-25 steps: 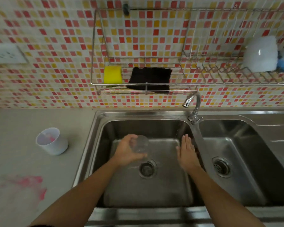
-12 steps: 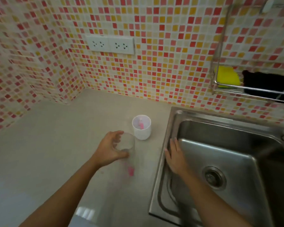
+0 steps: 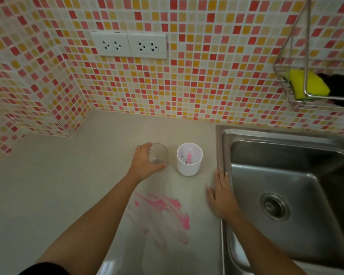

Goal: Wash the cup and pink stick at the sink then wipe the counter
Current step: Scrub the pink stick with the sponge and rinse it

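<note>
left hand [image 3: 145, 163] gripping clear cup [image 3: 159, 154] on worktop [image 3: 68, 175] | right hand [image 3: 220, 197] lying flat, fingers straight, at sink [image 3: 219, 147] edge | white cup [image 3: 189, 170] holding stick [image 3: 189, 157], standing between hands

A cup [image 3: 189, 168] is set on the counter [image 3: 68, 175] just left of the sink [image 3: 219, 147], with a stick [image 3: 189, 157] in it. A glass [image 3: 159, 155] is placed further left of the sink.
</note>
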The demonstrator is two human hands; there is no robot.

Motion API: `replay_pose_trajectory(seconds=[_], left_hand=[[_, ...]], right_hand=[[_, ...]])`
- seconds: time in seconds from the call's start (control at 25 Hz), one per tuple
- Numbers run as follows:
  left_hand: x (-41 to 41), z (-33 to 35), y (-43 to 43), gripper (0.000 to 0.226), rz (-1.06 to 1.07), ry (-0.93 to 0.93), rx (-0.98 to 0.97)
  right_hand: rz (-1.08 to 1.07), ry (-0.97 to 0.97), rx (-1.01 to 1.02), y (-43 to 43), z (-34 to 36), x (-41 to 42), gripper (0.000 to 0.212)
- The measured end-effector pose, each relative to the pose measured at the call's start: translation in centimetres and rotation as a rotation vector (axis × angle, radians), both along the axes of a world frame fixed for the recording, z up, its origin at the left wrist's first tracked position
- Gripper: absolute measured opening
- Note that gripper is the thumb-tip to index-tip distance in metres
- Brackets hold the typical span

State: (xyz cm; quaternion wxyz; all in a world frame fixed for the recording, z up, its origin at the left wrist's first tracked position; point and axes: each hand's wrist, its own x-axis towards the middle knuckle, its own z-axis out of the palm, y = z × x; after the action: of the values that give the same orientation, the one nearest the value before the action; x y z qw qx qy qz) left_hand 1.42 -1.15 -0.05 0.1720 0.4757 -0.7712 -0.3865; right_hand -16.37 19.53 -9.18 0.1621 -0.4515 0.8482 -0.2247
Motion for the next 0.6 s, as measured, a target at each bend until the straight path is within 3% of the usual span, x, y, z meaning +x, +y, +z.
replay_pose_trajectory(seconds=[0.12,0.2,0.28,0.36,0.48,0.6], left_hand=[[0.4,-0.1,-0.6,0.105,-0.044,-0.055,0.102],[0.5,1.3,-0.2,0.112,-0.081,-0.088,0.028],[-0.7,3.0,-0.2,0.088,-0.137,0.091,-0.167],[-2.8,4.1,-0.4,0.054,-0.309,0.185,-0.199],[-5.4,3.7,0.1,0.037,-0.6,-0.026,-0.108],[-6.3,3.0,0.6,0.032,-0.686,-0.138,-0.239]], right_hand=[[-0.006,-0.03,-0.036,0.0,0.4,-0.1,0.08],[-0.003,-0.041,-0.088,-0.2,1.4,-0.2,0.09],[-0.027,-0.085,-0.134,-1.6,2.4,-0.6,0.095],[-0.001,-0.143,-0.135,-3.7,3.0,-1.1,0.1],[0.048,-0.272,-0.209,-6.0,3.6,-1.0,0.099],[0.062,-0.304,-0.252,-6.7,4.0,-0.5,0.086]])
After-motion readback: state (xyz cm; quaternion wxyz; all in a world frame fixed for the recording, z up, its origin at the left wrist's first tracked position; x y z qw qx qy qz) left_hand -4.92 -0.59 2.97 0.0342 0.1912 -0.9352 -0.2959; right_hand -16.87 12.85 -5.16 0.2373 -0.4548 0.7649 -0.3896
